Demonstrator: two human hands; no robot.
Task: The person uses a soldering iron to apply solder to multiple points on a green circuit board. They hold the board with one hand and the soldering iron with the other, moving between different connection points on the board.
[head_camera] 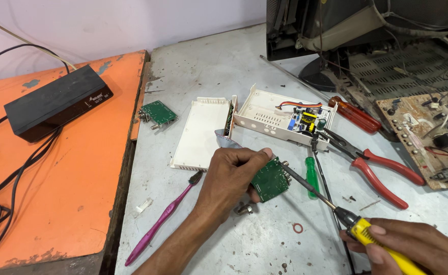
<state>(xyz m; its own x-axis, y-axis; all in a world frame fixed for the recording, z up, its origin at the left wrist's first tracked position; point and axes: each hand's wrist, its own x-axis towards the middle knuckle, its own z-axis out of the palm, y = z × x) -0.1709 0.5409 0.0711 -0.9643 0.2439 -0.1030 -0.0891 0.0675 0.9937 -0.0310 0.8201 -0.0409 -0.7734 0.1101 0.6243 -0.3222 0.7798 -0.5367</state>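
Note:
My left hand (pixel 231 175) grips a small green circuit board (pixel 271 179) just above the grey bench, near the middle of the view. My right hand (pixel 412 244), at the lower right, holds a soldering iron with a yellow handle (pixel 382 244); its long metal tip (pixel 305 186) reaches the board's right edge by the metal connectors. Behind the board lies an opened white plastic case (pixel 280 118) with a power board inside, and its flat lid (pixel 201 132) lies to the left. A grey ribbon cable (pixel 226 140) runs from the case toward my left hand.
Red-handled pliers (pixel 382 170), a red screwdriver (pixel 354 114), a green screwdriver (pixel 311 175), a purple toothbrush (pixel 160 221) and a second green board (pixel 158 113) lie on the bench. A black box (pixel 56 101) with cables sits on the orange table at left. An opened monitor (pixel 356 30) and a brown board (pixel 427 132) fill the right rear.

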